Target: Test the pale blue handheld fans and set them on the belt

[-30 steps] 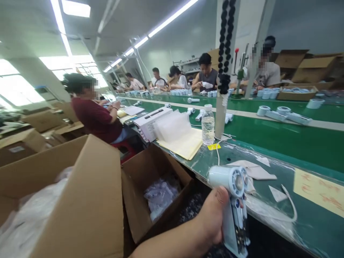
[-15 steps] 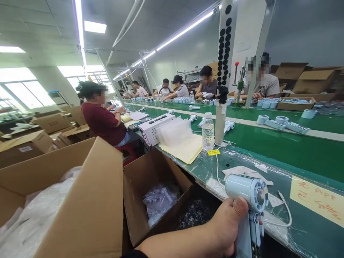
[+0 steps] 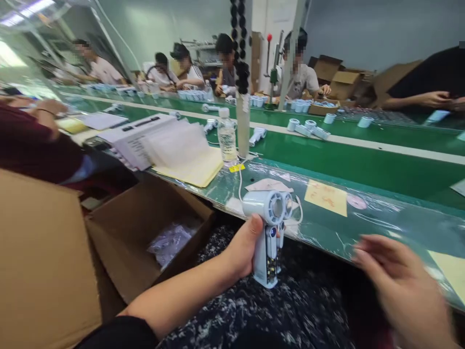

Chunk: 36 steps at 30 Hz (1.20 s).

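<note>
In our left hand (image 3: 245,248) we hold two pale blue, round-headed devices (image 3: 259,257) of smooth, lightly glossy plastic, with a shiny, metallic-looking disc (image 3: 277,207). Beyond the hand, we see glossy, wrinkled clear plastic film (image 3: 339,238) over the green tabletop (image 3: 385,220) and a matt, rectangular yellow paper note (image 3: 326,197). Left of the hand, a matt brown cardboard box (image 3: 121,242) holds crinkled, shiny translucent plastic bags (image 3: 171,243).

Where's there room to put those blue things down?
Widest is the green belt between the pale strip and the written note. Smaller is the bench just right of the pink disc. It's crowded around the bottle, papers and post, and behind the blue things.
</note>
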{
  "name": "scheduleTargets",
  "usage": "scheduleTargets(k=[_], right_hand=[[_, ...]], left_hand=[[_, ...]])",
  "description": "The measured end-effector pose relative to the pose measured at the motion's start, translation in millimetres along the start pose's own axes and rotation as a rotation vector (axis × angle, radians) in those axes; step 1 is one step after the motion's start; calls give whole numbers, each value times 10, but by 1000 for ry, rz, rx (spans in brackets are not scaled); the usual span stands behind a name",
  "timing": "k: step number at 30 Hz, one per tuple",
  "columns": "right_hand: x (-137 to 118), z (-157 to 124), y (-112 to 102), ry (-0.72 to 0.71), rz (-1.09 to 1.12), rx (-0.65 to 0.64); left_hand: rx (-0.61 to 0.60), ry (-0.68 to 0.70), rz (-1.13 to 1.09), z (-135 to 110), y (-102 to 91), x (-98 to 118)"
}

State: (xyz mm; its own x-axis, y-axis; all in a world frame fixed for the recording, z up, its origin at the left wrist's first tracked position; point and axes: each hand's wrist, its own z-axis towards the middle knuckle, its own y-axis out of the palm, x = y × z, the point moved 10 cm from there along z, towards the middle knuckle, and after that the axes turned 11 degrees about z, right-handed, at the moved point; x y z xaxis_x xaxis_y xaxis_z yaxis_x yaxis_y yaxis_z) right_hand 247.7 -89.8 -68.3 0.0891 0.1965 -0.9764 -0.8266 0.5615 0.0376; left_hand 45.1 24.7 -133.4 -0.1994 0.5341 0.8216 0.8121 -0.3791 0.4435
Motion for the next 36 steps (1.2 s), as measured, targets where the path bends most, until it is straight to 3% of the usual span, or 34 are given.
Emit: scheduleTargets(k=[3, 6, 9, 16, 27, 36], right_hand=[[-40, -101, 514, 48, -130, -81], [-222, -167, 1068, -7, -142, -206], [-349, -171, 1279, -50, -158, -239], [-345, -161, 1277, -67, -156, -227], [-257, -152, 1260, 15, -140, -188], [-204, -151, 1259, 20, -196, -178]], left_hand=[[-62, 15, 56, -45, 82, 6], [-99, 97, 120, -86, 134, 67], [-124, 206, 201, -99, 146, 163], [-49, 210, 268, -76, 26, 141], [-104, 165, 284, -91, 171, 229], [40, 339, 398, -127, 79, 414]])
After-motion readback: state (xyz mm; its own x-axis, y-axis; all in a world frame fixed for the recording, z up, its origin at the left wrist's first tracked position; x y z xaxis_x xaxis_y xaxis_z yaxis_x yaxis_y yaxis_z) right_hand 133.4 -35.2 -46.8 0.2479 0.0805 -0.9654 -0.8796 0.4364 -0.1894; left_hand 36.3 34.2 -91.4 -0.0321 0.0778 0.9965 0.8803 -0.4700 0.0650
